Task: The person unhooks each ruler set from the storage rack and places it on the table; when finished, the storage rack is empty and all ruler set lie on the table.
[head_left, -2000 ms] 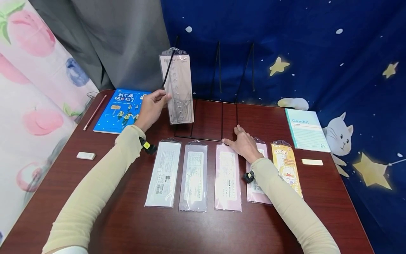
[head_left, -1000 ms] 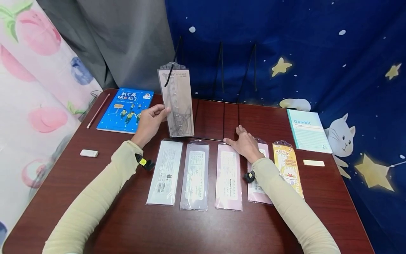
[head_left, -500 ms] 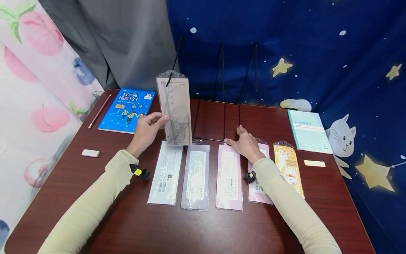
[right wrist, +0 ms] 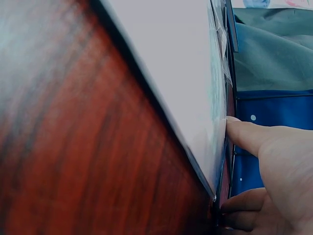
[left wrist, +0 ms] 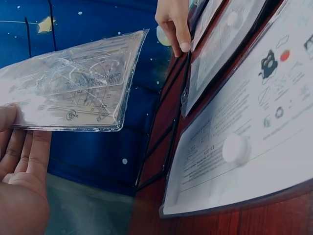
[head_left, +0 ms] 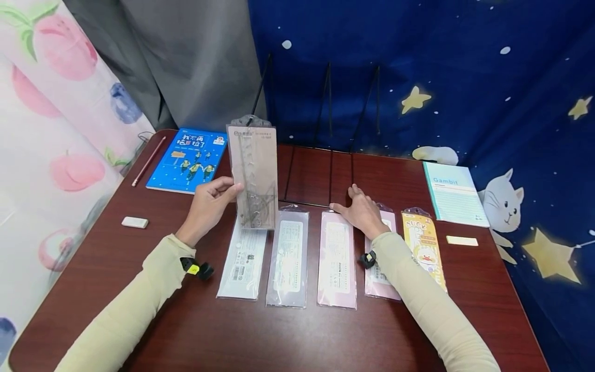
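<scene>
Head view: left hand (head_left: 207, 205) fingers pinch the ruler pack (head_left: 253, 175); right hand (head_left: 361, 211) lies flat.

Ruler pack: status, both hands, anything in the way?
Left hand grips clear ruler pack, upright, off the table. Right hand flat on table by wire rack. Four packs and duck pack lie below.

1. Under the gripped ruler pack (head_left: 252, 175), flat packets (head_left: 288, 256) cover the table (head_left: 93, 268).
2. Behind it, the wire rack (head_left: 325, 129) blocks passage.
3. Left of the grip, bare tabletop lies open up to the eraser (head_left: 135, 222).
</scene>
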Demonstrator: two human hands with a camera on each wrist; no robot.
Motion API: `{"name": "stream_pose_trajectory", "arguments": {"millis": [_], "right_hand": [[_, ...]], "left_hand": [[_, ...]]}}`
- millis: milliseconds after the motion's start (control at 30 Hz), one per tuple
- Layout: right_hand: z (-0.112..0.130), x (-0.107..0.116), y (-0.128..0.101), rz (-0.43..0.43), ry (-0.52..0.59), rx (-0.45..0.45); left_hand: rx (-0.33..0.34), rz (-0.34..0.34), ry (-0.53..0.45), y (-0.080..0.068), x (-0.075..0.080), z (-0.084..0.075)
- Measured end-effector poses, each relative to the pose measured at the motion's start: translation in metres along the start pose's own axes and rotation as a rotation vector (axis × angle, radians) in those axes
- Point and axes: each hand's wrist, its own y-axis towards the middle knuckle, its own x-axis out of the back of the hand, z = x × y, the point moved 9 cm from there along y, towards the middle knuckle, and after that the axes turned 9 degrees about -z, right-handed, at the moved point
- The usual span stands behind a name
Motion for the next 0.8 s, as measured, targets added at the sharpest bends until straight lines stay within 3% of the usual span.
{"name": "stream_pose_trajectory", "arguments": {"millis": [433, 633, 800], "right_hand": [[-0.001, -0.001, 0.000, -0.001, 0.005, 0.000], [-0.002, -0.001, -0.001, 0.001, 0.007, -0.002], [0.000, 0.001, -0.001, -0.008, 0.013, 0.003]], "left_hand": [[-0.065, -0.028, 0.031, -0.021, 0.016, -0.016], [-0.039, -0.033, 0.054, -0.031, 0.029, -0.013], [0.017, -0.008, 0.079, -0.043, 0.049, -0.001]]}}
